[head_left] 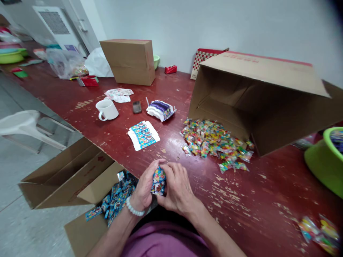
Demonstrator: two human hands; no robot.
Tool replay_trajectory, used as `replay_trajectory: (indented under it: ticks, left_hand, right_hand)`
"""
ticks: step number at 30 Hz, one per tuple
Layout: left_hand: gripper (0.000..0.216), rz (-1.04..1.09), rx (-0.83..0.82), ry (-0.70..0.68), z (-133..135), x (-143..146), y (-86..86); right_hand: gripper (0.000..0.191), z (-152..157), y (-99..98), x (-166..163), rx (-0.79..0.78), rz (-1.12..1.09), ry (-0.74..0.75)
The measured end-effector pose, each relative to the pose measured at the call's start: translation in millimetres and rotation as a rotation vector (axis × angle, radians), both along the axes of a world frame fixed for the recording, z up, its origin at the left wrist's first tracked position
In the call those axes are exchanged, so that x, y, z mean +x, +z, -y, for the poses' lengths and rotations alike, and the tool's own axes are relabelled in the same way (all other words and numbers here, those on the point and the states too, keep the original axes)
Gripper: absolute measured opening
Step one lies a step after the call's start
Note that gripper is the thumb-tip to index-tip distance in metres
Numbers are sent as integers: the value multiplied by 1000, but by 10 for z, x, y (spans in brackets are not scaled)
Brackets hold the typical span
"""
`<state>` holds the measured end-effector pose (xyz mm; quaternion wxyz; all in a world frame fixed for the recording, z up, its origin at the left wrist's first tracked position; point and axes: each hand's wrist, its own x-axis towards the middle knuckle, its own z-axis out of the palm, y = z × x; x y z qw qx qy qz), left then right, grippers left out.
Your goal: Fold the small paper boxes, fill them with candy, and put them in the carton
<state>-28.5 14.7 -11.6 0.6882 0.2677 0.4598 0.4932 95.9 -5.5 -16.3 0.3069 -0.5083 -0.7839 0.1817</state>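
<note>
My purple shirt (163, 241) lies nearest. Just beyond, at the tabletop's (209, 178) near edge, my left grip (146, 184) and right grip (177, 184) close round one blue printed packet (158, 180), its long axis pointing away from me, printed face up; I cannot read its lettering. Ahead sit one flat printed carton (144, 135), one white mug (108, 110) and one heap of wrapped candies (211, 137).

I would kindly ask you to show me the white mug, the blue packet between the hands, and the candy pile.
White mug (109, 112), head view: outer wall.
Blue packet (159, 181), head view: printed face.
Candy pile (213, 140), head view: middle of the heap.
</note>
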Motion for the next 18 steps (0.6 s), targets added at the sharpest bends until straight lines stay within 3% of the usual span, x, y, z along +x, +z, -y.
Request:
replay_trajectory:
  ticks: [4,6,11,14,18]
  left_hand:
    - [44,-130,28,-24,43,-306,49]
    - [47,-306,62,10,96,-567,55]
    - [44,-813,188,108,178,-1150,28]
    - [41,-1001,289,100,18,-1185,-2]
    - [40,-1540,460,2,-462,-958,-88]
  right_hand:
    - [82,-113,-43,-47,-58,-160,176]
    - [85,-155,-174,16,-92,-251,170]
    - [37,-245,-619,263,-69,-258,-48]
    - [27,-267,-742,307,-11,-226,-73]
    - [18,-264,-730,279,20,-154,-28]
